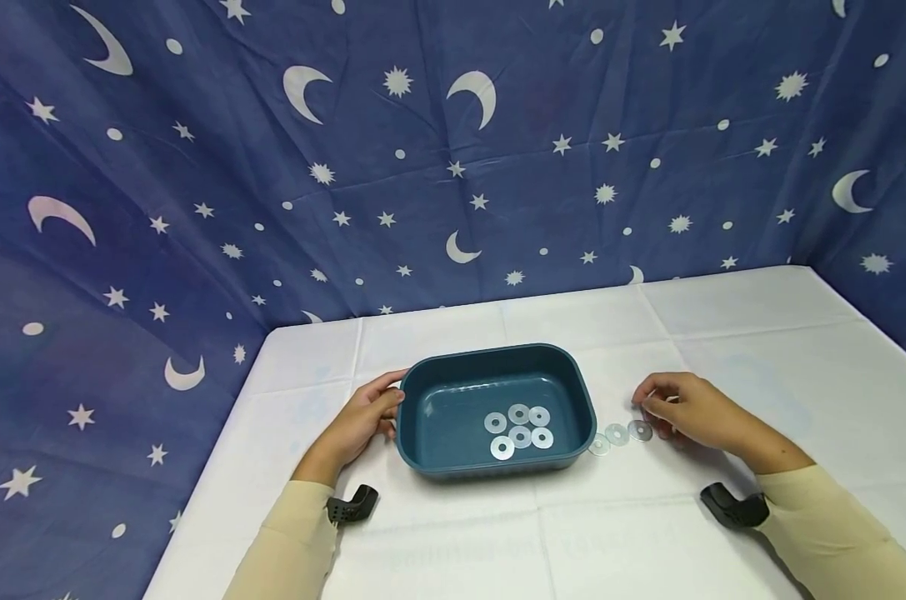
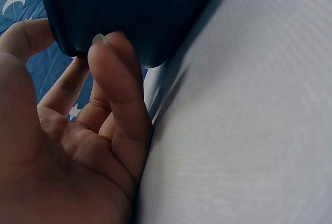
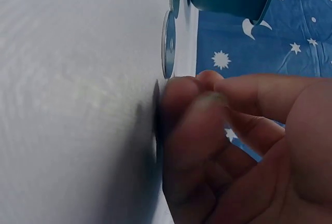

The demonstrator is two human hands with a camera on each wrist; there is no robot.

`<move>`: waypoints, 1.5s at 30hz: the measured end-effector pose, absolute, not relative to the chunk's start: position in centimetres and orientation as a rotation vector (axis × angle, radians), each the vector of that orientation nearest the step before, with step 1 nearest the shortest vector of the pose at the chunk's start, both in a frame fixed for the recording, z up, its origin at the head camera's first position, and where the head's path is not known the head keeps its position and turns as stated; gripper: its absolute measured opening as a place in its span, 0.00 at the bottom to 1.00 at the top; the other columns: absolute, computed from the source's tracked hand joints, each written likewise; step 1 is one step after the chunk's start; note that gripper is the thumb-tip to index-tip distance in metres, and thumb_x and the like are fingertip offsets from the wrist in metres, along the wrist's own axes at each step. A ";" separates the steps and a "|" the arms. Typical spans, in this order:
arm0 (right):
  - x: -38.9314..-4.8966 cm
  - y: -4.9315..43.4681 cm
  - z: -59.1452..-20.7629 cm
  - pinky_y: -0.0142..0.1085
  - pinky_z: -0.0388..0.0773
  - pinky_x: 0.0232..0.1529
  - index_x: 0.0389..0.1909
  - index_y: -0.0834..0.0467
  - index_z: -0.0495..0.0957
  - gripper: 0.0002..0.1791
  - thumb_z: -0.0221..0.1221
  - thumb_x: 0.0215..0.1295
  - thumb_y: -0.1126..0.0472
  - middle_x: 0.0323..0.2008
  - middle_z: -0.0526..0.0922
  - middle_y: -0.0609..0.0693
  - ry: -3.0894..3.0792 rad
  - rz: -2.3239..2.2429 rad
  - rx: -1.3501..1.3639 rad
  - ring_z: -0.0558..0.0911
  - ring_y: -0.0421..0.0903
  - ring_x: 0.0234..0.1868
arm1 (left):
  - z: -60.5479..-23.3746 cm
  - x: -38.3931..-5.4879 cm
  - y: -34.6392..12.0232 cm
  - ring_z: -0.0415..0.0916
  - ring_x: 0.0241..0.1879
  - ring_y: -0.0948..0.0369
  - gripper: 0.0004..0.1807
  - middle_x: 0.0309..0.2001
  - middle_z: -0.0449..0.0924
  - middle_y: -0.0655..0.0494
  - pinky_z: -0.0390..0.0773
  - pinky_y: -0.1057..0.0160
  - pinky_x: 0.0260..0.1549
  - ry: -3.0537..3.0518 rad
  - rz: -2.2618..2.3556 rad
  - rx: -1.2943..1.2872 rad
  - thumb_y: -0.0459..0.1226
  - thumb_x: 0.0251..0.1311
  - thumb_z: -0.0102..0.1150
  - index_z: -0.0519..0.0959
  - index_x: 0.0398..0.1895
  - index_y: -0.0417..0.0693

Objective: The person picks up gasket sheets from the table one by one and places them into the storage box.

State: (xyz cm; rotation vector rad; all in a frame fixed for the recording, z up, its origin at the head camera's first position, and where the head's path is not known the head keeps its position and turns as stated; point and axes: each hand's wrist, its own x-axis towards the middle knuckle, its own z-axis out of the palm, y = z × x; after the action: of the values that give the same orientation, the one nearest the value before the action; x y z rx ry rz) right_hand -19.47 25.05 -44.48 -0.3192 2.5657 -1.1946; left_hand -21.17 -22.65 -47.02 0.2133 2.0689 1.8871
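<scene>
As the left hand (image 1: pixel 357 427) grips the tray (image 1: pixel 490 472), the right hand (image 1: pixel 685 410), fingers bunched, pinch hidden from me, seems after the nearest washer (image 1: pixel 640 431), likely needing an edge-lift

And it's deep teal on the bin (image 1: pixel 490 470), silver-grey on 6 washers (image 1: pixel 513 437) towards its right edge, white tablecloth (image 1: pixel 453 546), then beyond its far edge, blue curtain (image 1: pixel 422 167), white moons (image 1: pixel 483 85), white stars (image 1: pixel 673 36)!
</scene>
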 end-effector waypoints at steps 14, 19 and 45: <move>-19.6 26.0 -45.4 0.31 0.70 0.15 0.44 0.63 0.76 0.14 0.67 0.61 0.62 0.25 0.73 0.50 2.370 -1.227 -0.467 0.71 0.39 0.16 | -47.2 -21.3 -22.7 0.74 0.24 0.68 0.28 0.36 0.78 0.60 0.75 0.71 0.20 2.069 1.876 0.212 0.40 0.73 0.50 0.64 0.74 0.47; -19.6 25.8 -45.1 0.31 0.70 0.15 0.44 0.62 0.76 0.15 0.68 0.59 0.64 0.26 0.72 0.49 2.401 -1.170 -0.484 0.70 0.39 0.16 | -47.2 -21.3 -22.8 0.74 0.25 0.68 0.28 0.37 0.78 0.60 0.75 0.71 0.20 2.072 1.878 0.210 0.40 0.73 0.50 0.64 0.74 0.47; -19.1 25.2 -45.1 0.30 0.66 0.22 0.41 0.60 0.76 0.14 0.68 0.56 0.67 0.25 0.68 0.46 2.537 -1.056 -0.495 0.69 0.38 0.24 | -47.1 -21.1 -22.6 0.74 0.26 0.68 0.28 0.37 0.78 0.61 0.76 0.71 0.21 2.062 1.891 0.196 0.40 0.72 0.51 0.64 0.74 0.46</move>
State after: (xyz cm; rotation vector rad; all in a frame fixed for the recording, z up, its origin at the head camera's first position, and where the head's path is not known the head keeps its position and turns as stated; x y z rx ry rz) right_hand -19.09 25.21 -45.05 -0.4953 2.5370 -1.0557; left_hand -21.13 -22.63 -47.06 0.1957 2.0625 1.8913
